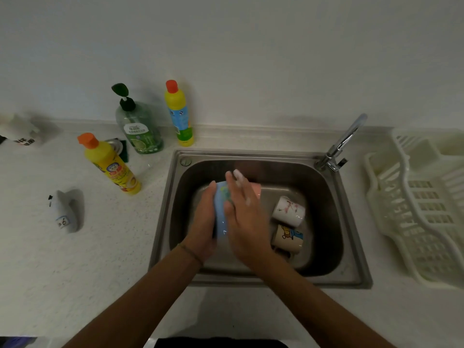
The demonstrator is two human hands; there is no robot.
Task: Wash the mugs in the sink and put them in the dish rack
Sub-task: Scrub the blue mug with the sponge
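My left hand grips a blue mug over the sink, while my right hand presses a pink sponge against it with soapy, mostly straight fingers. Two more mugs lie on their sides just right of my hands. The white dish rack sits on the counter beyond the faucet.
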